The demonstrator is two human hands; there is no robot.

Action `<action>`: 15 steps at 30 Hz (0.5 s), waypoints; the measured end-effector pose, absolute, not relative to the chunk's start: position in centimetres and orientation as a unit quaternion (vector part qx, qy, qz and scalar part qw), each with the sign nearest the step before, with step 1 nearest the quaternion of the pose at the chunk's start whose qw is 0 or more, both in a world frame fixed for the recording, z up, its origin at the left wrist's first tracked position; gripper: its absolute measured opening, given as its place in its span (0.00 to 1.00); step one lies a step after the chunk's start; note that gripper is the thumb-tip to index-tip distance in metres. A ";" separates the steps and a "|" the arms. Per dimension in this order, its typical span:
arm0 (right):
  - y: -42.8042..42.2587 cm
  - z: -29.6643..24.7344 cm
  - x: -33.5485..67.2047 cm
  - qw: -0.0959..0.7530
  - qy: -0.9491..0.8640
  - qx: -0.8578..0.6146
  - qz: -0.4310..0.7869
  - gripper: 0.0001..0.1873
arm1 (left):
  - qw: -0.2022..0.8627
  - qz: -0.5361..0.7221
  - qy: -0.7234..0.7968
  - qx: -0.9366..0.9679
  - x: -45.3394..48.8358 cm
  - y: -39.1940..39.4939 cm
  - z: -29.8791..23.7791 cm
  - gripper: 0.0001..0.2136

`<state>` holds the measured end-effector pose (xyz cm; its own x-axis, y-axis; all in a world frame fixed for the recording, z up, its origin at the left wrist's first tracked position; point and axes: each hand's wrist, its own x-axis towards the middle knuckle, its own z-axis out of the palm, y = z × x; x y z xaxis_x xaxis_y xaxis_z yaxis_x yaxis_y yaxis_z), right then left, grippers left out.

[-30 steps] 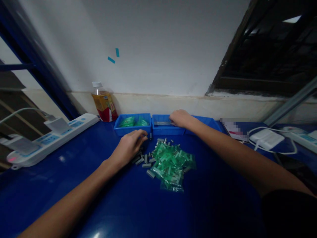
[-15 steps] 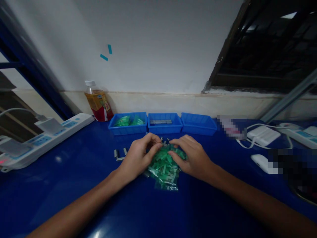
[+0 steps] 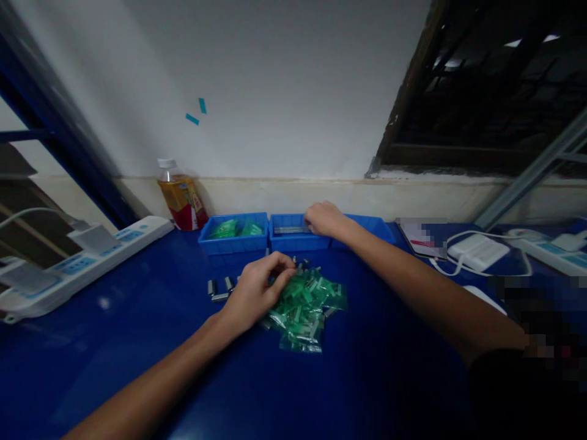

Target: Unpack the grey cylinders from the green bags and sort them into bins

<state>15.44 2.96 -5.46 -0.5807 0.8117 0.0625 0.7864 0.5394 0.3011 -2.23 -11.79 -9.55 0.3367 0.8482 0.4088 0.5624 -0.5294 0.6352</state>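
Observation:
My left hand (image 3: pixel 257 290) rests on the blue table with its fingers curled and pinched at the left edge of a pile of small green plastic bags (image 3: pixel 305 308); what the fingers hold is too small to name. Small grey metal pieces (image 3: pixel 219 287) lie just left of it. My right hand (image 3: pixel 322 218) reaches forward over the middle blue tray (image 3: pixel 293 239), fingers bent down at the grey metal strips (image 3: pixel 288 230) inside it. The left blue tray (image 3: pixel 229 241) holds green bags.
A drink bottle (image 3: pixel 182 198) stands by the wall at the back left. A white power strip (image 3: pixel 77 263) lies at the left. At the right are a white adapter with cable (image 3: pixel 477 252) and a third blue tray (image 3: pixel 378 226).
My right hand has left the green bag pile and reached forward to the middle tray. My left hand stays at the pile's left edge.

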 end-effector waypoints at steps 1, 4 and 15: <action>3.4 -5.6 15.0 0.047 0.877 0.454 0.149 0.12 | 0.189 0.366 0.442 0.797 -2.4 -11.9 -9.5 0.05; 4.0 -6.1 14.6 0.069 0.877 0.452 0.149 0.13 | 0.172 0.359 0.431 0.810 -3.1 -11.9 -9.6 0.05; 4.6 -6.0 15.0 0.061 0.883 0.449 0.126 0.11 | 0.170 0.332 0.412 0.831 -3.8 -11.6 -10.4 0.05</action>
<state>14.96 4.57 -6.01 -0.5899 0.8074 0.0049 0.7764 0.5656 0.2782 -3.76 -11.64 -10.45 0.4396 0.7984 0.4115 0.5722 -0.6021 0.5569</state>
